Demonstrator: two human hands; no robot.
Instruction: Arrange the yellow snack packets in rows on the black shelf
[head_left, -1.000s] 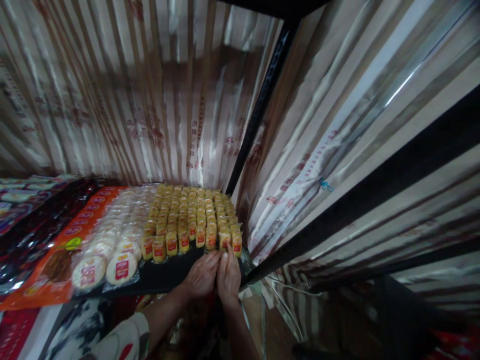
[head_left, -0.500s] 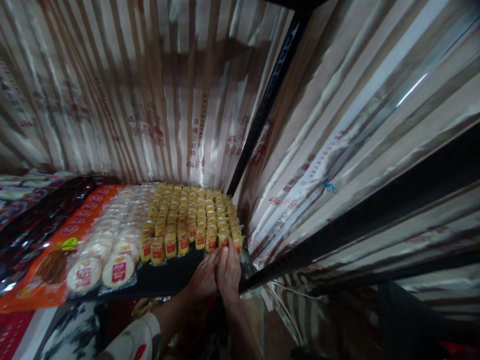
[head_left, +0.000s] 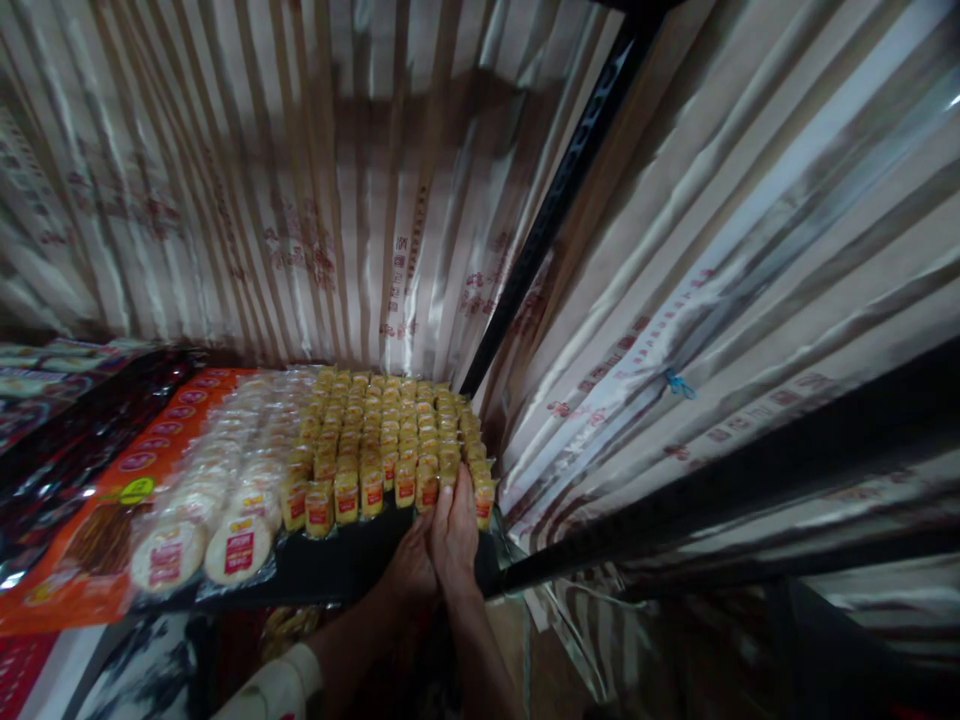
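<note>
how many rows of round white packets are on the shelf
2: the left row runs beside the orange bag, the right row beside the yellow packets. The far ends blur, so another might be hidden there.

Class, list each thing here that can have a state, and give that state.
Yellow packets: wrapped, standing in close rows.
Round white packets: wrapped, tilted, overlapping in two rows.
Orange packaging: laid out; sealed or not, unclear.
Striped sheeting: hanging in folds.
Blue tie: bunched against the sheeting.
Left hand: beside the right, partly hidden; grip unclear.
Right hand: fingers extended at the front yellow packets; grip unclear.
</note>
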